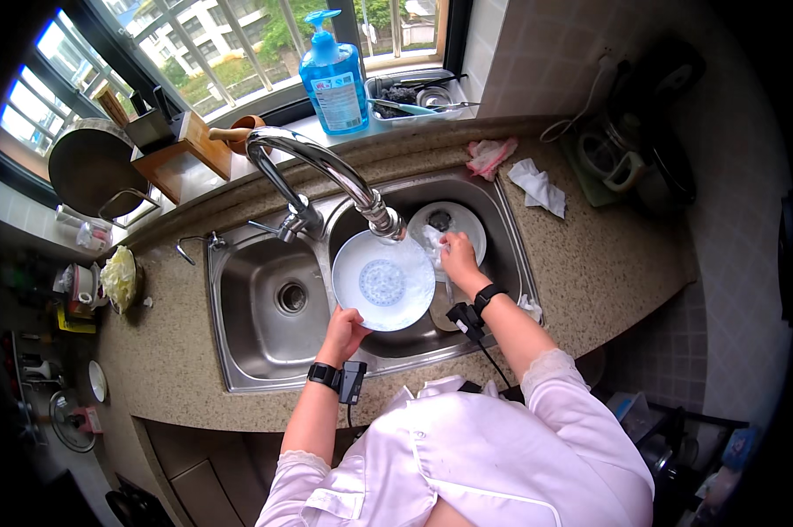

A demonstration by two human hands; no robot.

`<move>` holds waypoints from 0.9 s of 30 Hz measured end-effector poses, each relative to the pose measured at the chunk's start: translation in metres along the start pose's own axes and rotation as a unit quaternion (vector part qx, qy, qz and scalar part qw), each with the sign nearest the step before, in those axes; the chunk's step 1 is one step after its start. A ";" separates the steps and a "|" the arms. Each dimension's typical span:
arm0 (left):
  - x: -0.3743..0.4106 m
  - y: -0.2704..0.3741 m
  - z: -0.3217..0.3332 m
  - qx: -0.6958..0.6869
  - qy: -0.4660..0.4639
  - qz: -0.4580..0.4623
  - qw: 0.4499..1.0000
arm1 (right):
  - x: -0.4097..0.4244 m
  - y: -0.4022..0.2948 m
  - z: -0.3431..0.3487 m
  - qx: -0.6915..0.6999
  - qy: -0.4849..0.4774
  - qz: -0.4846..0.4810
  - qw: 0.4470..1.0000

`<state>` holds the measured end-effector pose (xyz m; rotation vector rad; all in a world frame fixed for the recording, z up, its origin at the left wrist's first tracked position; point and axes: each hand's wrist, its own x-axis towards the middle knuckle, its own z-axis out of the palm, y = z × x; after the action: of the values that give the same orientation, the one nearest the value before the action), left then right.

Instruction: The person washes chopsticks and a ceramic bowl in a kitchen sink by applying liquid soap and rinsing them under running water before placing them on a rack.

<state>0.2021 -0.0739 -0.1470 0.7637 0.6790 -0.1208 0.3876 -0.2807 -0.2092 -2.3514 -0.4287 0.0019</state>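
My left hand (345, 334) grips the near rim of a white plate (383, 282) with a blue floral pattern, tilted over the right basin. A crumpled white cloth or tissue (434, 241) is pinched in my right hand (461, 258), to the right of the plate. Beneath that hand a round dish or pan lid (464, 221) lies in the right basin of the double steel sink (216, 329). The head of the chrome faucet (387, 224) hangs over the plate's far edge. Whether water is running cannot be told.
A blue soap pump bottle (336, 92) and a plastic tray (410, 117) stand on the sill. Crumpled cloths (492, 158) and tissue (539, 187) lie right of the sink, near a coffee maker (610, 155). A bowl of cut cabbage (121, 279) sits at left; a knife block (182, 155) is behind.
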 end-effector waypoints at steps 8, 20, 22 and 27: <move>0.035 -0.015 -0.026 -0.102 -0.072 -0.095 0.988 | -0.038 -0.031 -0.032 0.519 -0.254 0.305 0.757; 0.052 -0.002 0.008 0.015 -0.046 -0.091 0.995 | -0.039 -0.029 -0.054 0.458 -0.260 0.293 0.798; 0.043 0.004 0.022 0.086 -0.028 -0.071 0.993 | -0.049 -0.013 -0.044 0.493 -0.249 0.321 0.769; 0.044 0.000 0.020 0.132 -0.018 -0.023 0.991 | -0.064 -0.002 -0.026 0.555 -0.217 0.339 0.728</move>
<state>0.2469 -0.0816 -0.1628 0.9980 0.6542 -0.2688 0.3298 -0.3162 -0.1965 -1.1386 0.2400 0.9124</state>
